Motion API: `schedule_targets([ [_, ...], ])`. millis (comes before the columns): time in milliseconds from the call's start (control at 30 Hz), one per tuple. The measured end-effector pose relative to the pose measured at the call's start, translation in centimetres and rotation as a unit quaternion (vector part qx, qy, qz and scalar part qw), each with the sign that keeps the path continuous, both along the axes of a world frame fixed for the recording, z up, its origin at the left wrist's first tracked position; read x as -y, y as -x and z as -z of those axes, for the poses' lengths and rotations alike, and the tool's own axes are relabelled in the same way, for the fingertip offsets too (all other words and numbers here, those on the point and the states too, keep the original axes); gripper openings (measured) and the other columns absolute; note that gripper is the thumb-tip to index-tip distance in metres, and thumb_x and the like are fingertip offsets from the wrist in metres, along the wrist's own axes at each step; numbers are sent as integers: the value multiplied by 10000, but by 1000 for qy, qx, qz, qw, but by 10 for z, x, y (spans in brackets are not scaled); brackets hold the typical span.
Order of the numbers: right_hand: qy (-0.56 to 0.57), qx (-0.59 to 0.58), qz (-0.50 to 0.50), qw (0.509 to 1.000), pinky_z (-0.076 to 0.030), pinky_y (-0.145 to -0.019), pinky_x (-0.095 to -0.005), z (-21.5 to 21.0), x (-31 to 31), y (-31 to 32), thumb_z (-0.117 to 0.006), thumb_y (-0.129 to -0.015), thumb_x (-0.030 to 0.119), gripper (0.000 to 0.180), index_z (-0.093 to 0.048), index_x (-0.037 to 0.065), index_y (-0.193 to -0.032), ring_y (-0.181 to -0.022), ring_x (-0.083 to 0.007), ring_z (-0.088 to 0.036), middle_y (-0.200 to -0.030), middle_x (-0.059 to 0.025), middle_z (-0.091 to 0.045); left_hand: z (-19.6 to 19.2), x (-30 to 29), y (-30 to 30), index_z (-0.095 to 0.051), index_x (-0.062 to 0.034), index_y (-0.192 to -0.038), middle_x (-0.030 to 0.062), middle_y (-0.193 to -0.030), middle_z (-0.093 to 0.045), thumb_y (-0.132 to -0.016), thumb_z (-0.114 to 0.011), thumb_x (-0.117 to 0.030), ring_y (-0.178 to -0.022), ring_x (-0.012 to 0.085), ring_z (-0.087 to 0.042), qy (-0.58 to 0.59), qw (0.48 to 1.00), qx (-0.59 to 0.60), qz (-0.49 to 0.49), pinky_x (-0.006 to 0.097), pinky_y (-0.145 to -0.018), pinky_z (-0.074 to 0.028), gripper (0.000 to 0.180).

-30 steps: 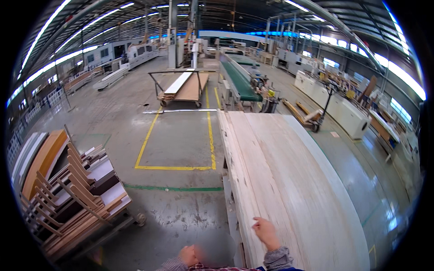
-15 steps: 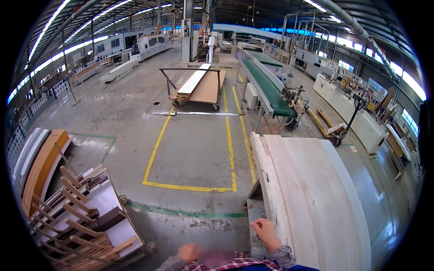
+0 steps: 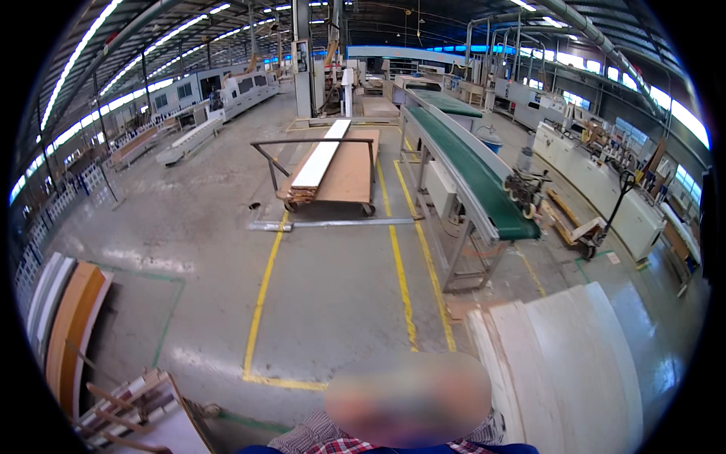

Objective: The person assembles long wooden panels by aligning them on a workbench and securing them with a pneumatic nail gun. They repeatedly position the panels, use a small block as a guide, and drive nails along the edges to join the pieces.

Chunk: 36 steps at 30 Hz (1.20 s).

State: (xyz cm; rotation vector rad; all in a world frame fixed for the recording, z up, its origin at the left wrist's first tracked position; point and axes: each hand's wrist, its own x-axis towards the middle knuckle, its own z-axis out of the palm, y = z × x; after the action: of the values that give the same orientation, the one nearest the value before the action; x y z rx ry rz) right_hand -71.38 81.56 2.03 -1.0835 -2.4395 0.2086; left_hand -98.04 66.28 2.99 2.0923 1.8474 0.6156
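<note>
A blurred patch low in the middle covers both hands, so their fingers and anything in them are hidden. My left sleeve [image 3: 311, 431], grey checked, comes up at the patch's left side. At its right side a bit of my right sleeve [image 3: 495, 427] shows. Closest to my right arm is a stack of large pale wooden boards [image 3: 560, 363]. Whether my right hand touches it I cannot tell. Below the patch lies the red checked cloth of my shirt [image 3: 352, 445].
A cart [image 3: 355, 163] carrying brown board and long white strips stands ahead. Right of it runs a green conveyor [image 3: 469, 174], with a pallet jack [image 3: 594, 238] beyond. A rack of wooden slats [image 3: 125, 412] and leaning panels [image 3: 68, 333] are at left. Yellow lines [image 3: 261, 318] mark the floor.
The view has tilted up and shifted, so the board stack and slat rack sit lower. Both hands showed apart before; now a blurred patch hides them.
</note>
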Motion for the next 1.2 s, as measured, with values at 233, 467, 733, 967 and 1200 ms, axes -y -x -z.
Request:
schedule_targets([
  [233,273,53,-77,957,-482,-675,-396,-107,-136,261,-550,-840,311,221,-624,109,-891,-806,-297,-615,-829,-111,-642,48,-6,181,-656,-68,-794,119,-796,-616,-808,-580,-246,-733,306,-602,37,954,62,-292,394,-662,-493,193],
  [467,252,1,-177,951,-467,-725,-419,-5,-253,433,-512,-833,190,217,-640,38,-920,-814,-348,-594,-878,-189,-623,75,-85,346,-661,-71,-879,153,-720,-643,-804,-569,-321,-685,334,-616,273,879,66,-386,415,-624,-502,277],
  [733,166,-61,-208,962,-487,-675,-388,-47,-412,514,-555,-816,267,247,-632,67,-939,-766,-306,-617,-815,-129,-636,23,-320,530,-600,-119,-1084,123,-935,-641,-824,-512,-404,-822,274,-620,195,962,-12,-189,369,-697,-497,395],
  [967,245,1,22,969,-492,-619,-356,-34,-554,623,-628,-766,217,207,-640,57,-897,-696,-261,-628,-758,-105,-647,56,-524,629,-604,-79,-1014,83,-835,-607,-843,-532,-293,-743,243,-600,44,997,40,-42,370,-705,-493,283],
  [1200,201,-72,-10,977,-498,-602,-332,-87,-745,794,-641,-767,202,213,-642,55,-921,-672,-247,-637,-754,-120,-647,38,-631,738,-617,-86,-1000,95,-821,-611,-833,-548,-302,-742,244,-607,187,977,21,-104,356,-678,-495,282],
])
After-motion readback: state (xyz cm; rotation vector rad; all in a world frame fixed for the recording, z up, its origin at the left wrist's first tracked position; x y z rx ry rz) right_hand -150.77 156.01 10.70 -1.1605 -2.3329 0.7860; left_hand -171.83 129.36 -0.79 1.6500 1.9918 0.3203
